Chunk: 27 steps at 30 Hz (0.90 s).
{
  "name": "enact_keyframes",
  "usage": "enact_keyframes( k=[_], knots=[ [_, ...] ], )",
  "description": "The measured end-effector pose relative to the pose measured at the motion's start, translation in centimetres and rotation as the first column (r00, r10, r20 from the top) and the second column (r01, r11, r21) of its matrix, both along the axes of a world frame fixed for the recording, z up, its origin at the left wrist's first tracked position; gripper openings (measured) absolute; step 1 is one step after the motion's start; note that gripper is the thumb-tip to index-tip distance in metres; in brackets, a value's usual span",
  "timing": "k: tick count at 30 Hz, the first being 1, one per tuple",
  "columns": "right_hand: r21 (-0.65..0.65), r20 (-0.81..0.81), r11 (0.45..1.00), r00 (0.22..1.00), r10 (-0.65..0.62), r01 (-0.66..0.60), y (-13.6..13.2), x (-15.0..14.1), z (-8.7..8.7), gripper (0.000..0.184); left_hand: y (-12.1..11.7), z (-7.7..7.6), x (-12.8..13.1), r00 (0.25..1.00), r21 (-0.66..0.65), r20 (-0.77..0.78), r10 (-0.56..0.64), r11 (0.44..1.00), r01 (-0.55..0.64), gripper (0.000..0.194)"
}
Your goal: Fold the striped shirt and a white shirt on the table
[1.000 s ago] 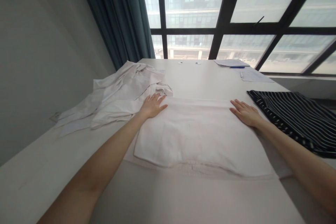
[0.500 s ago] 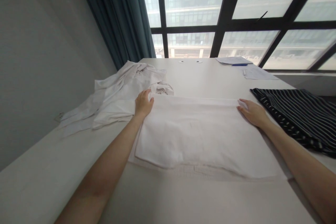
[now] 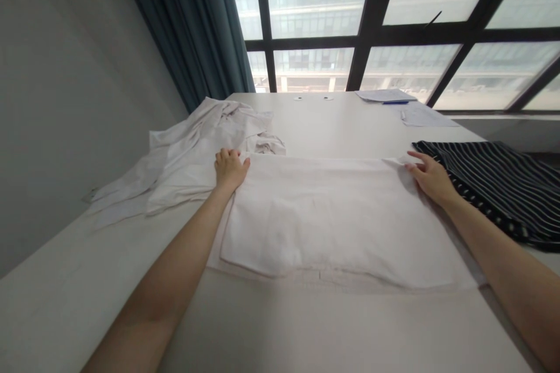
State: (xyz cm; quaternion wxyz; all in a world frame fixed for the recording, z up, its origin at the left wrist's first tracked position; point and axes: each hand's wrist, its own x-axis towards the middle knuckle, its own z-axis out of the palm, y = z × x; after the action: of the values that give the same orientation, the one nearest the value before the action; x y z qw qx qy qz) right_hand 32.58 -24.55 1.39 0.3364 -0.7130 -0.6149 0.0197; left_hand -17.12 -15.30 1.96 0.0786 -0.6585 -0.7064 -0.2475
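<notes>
A folded white garment lies flat on the white table, with several layers showing along its near edge. My left hand rests palm down on its far left corner, fingers lying over the fabric and thumb out to the right. At the far right corner, my right hand has the cloth's edge between thumb and fingers. That corner is raised slightly and casts a shadow below.
Crumpled white clothing is heaped at the left. A black garment with white stripes lies at the right. Papers and a blue pen are at the table's far end, below the windows. A dark curtain hangs at the back left.
My right hand has shifted a little to the right, and the garment's far right corner is now lifted. My left hand stays on the far left corner. The view has moved slightly.
</notes>
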Motion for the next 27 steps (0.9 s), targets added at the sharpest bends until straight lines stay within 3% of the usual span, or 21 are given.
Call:
enact_keyframes(
  k=[2, 4, 8, 13, 15, 18, 19, 22, 27],
  knots=[
    [0.0, -0.101, 1.0, 0.995, -0.011, 0.011, -0.2, -0.2, 0.3, 0.051, 0.2, 0.0, -0.2, 0.996, 0.028, 0.085, -0.041, 0.999, 0.039, 0.023],
    [0.021, -0.178, 1.0, 0.984, -0.01, 0.013, -0.3, -0.4, 0.4, 0.053, 0.4, 0.2, -0.3, 0.948, 0.11, 0.29, -0.131, 0.989, 0.104, 0.015],
    [0.07, -0.325, 0.997, 0.945, 0.035, -0.013, -0.3, -0.7, 0.5, 0.065, 1.1, 0.8, -0.6, 0.72, 0.218, 0.623, -0.305, 0.952, 0.215, 0.008],
    [0.063, -0.396, 0.997, 0.916, 0.061, -0.039, -0.9, -0.9, 0.6, 0.044, 1.5, 0.9, -1.1, 0.556, 0.169, 0.771, -0.311, 0.941, 0.293, 0.021],
    [0.044, -0.408, 0.998, 0.911, 0.053, -0.039, -1.0, -0.9, 0.6, 0.043, 1.5, 0.9, -1.4, 0.406, 0.175, 0.863, -0.299, 0.933, 0.316, 0.025],
    [0.049, -0.434, 0.998, 0.9, 0.05, -0.032, -0.9, -0.8, 0.4, 0.05, 1.3, 1.1, -1.7, 0.077, 0.171, 0.974, -0.212, 0.917, 0.361, 0.023],
    [0.057, -0.442, 0.998, 0.895, 0.055, -0.033, -0.8, -0.8, 0.4, 0.052, 1.3, 1.2, -1.7, 0.004, 0.161, 0.984, -0.176, 0.91, 0.381, 0.022],
    [0.076, -0.443, 0.996, 0.894, 0.066, -0.036, -0.5, -0.7, 0.3, 0.054, 1.1, 1.4, -1.6, -0.038, 0.121, 0.993, -0.116, 0.898, 0.422, 0.021],
    [0.068, -0.411, 0.997, 0.91, 0.059, -0.033, -0.7, -0.8, 0.5, 0.057, 1.1, 1.5, -1.4, 0.015, 0.083, 0.995, -0.099, 0.907, 0.413, 0.025]
  ],
)
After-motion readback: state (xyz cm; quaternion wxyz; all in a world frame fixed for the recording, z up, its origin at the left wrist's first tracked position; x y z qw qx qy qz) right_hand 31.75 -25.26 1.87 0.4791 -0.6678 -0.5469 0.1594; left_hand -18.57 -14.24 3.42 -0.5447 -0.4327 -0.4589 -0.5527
